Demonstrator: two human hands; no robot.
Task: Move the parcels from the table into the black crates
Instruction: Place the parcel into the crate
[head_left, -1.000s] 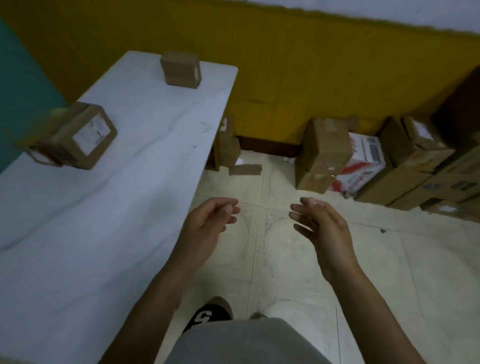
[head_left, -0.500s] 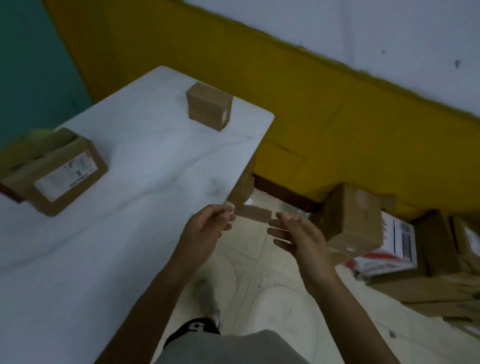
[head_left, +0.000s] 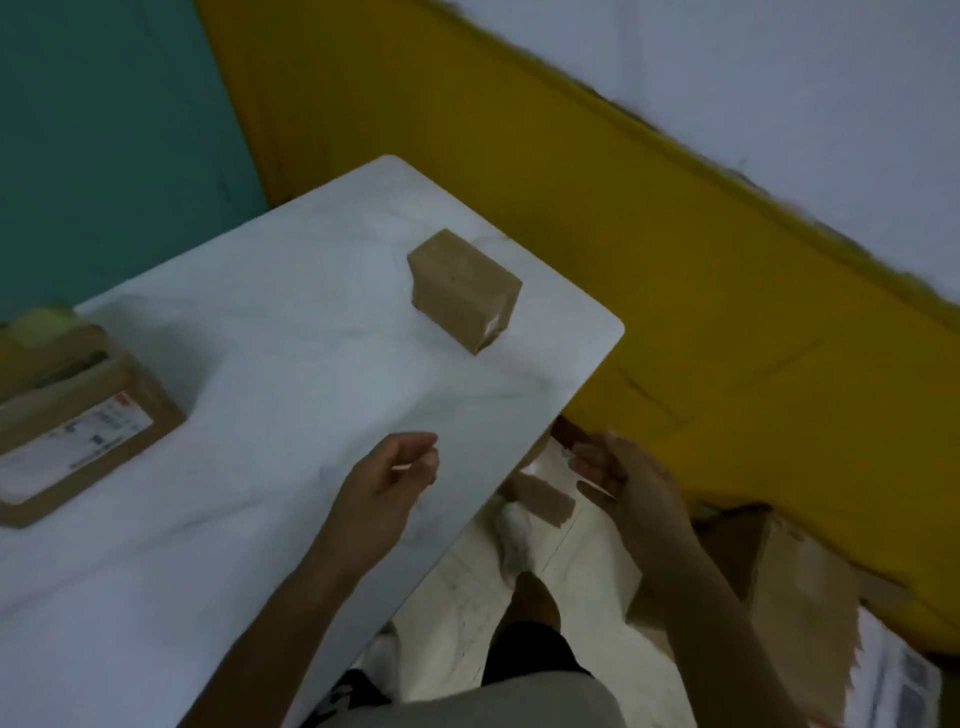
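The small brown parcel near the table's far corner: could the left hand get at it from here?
Probably yes: the left hand is empty, and only bare table lies between it and the parcel.

Dim, flat light; perhaps motion-blurred, softest toward the warped edges.
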